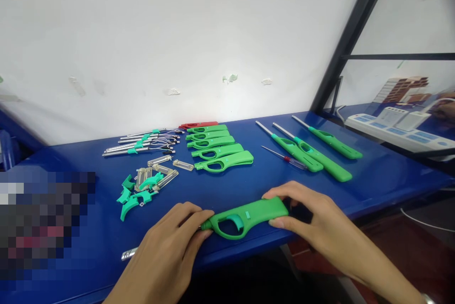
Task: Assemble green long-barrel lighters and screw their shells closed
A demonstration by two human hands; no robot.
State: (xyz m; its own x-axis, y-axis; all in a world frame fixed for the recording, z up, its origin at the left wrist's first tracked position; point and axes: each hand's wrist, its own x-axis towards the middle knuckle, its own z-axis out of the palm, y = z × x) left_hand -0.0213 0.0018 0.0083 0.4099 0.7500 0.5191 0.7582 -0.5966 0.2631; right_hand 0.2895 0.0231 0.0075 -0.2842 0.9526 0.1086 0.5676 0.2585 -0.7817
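Note:
A green lighter body (261,212) with a teal trigger in its loop lies between my hands near the table's front edge. My left hand (177,242) pinches its narrow neck end, and a metal tube (128,253) sticks out to the left from under that hand. My right hand (302,207) grips the wide handle end, thumb on the near side and fingers on the far side. Behind it, several green handle shells (227,162) are stacked in a row. Clear fuel tanks (167,180) and teal triggers (131,205) lie loose to the left.
Metal tubes with wires (135,145) lie at the back left, and a red shell (201,125) by the wall. On the right are long-nosed lighters (323,162) and a screwdriver (287,159). A power strip (401,129) sits beyond the black frame (350,39). A blurred patch (39,228) covers the left.

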